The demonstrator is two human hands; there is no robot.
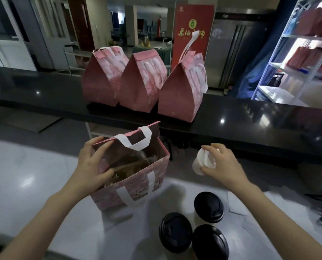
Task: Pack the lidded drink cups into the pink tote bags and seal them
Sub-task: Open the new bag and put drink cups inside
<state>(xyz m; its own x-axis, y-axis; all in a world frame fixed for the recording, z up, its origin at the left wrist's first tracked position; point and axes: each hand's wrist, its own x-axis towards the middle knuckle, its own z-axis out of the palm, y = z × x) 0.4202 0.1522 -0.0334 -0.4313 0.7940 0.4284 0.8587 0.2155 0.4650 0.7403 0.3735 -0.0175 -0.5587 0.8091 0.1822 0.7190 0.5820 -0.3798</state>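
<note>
An open pink tote bag [137, 186] with white handles stands on the white counter in front of me. My left hand [93, 166] grips its left rim, thumb inside the opening. To the right of the bag, my right hand [222, 166] holds a white-lidded cup [203, 162] tilted in the air. Three cups with black lids [208, 207] [175, 231] [209, 243] stand on the counter near me. Three sealed pink tote bags [102, 79] [139, 81] [180, 91] sit in a row on the black ledge behind.
The black ledge [250, 124] runs across just behind the open bag. A white paper [237, 203] lies on the white counter [34, 175] at the right. A white shelf rack [297, 62] with more pink bags stands at the far right.
</note>
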